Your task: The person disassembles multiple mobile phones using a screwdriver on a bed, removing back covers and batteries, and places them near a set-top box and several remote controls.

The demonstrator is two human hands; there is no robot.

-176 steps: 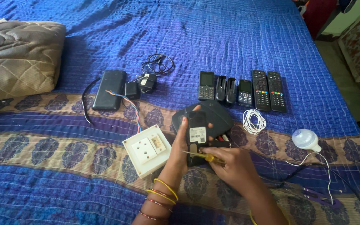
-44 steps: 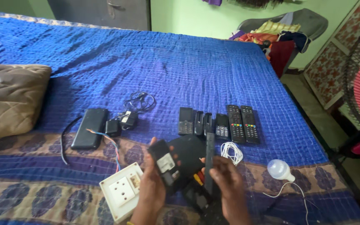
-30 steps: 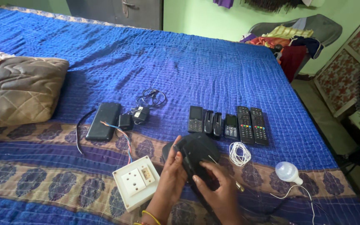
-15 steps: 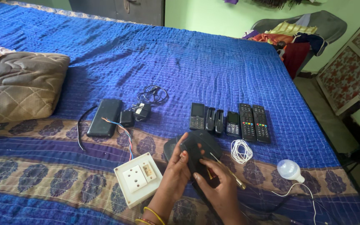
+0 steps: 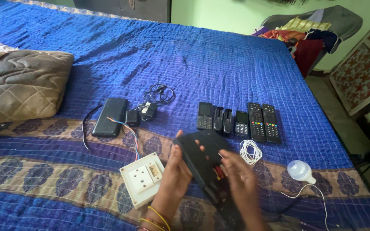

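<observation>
both hands work a black box (image 5: 202, 160) held over the bed's near edge. left hand (image 5: 177, 169) fingers clamped on its side; right hand (image 5: 241, 184) blurred, grip cannot be told. step looks like opening the box; next needs a firm hold.

We had one view only, a head-worn camera, so nothing was shared with a second view. It looked forward and steeply down across a bed with a blue quilt (image 5: 219, 64), from the near edge toward the far wall. The left hand (image 5: 177, 169) and right hand (image 5: 241, 182) sat low in the frame and close to the lens, slightly blurred, holding a black device (image 5: 202, 156). A row of phones and remotes (image 5: 240, 122) lay mid-frame. A brown cushion (image 5: 20, 90) marked the left edge, and floor showed at right.
</observation>
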